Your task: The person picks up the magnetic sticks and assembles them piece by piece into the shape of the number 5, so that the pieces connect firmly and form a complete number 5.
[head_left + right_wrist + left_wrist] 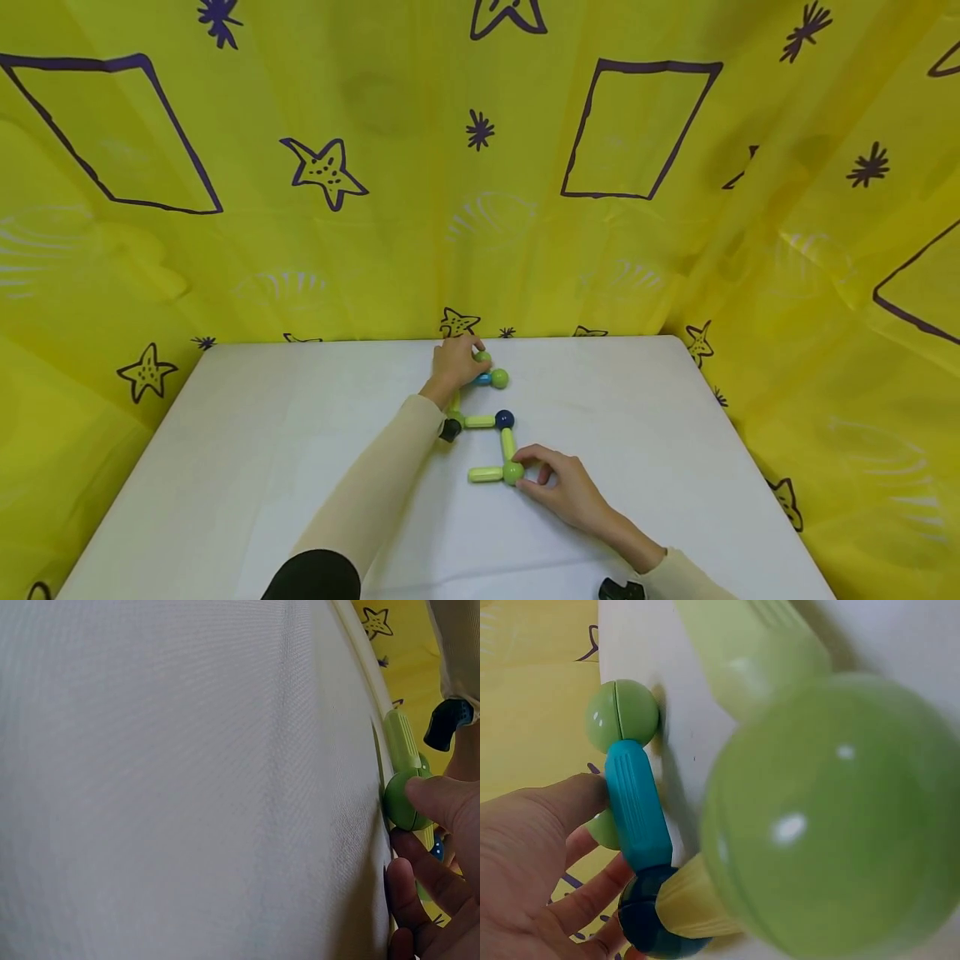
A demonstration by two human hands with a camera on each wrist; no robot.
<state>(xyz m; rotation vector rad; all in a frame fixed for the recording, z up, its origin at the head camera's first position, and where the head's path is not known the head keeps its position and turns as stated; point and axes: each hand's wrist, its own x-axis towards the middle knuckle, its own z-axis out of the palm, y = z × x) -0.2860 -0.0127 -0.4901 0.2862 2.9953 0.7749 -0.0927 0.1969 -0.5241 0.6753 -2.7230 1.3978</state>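
A zigzag of toy building rods and balls lies on the white table. In the head view my left hand [454, 364] is at its far end, thumb and fingers pinching a green ball [482, 358]. Beside it are a blue rod [483, 379] and another green ball [499, 378]. The left wrist view shows the blue rod [637, 802] joined to a dark blue ball [649, 911], with the pinched ball [606, 831] partly hidden behind. At the near end my right hand [566, 492] pinches a green ball [513, 472], which joins two light green rods.
A light green rod [480, 422] runs to a dark blue ball [505, 419] in the middle of the zigzag. The white table [262, 467] reaches back to a yellow patterned curtain [390, 250], which also hangs along both sides.
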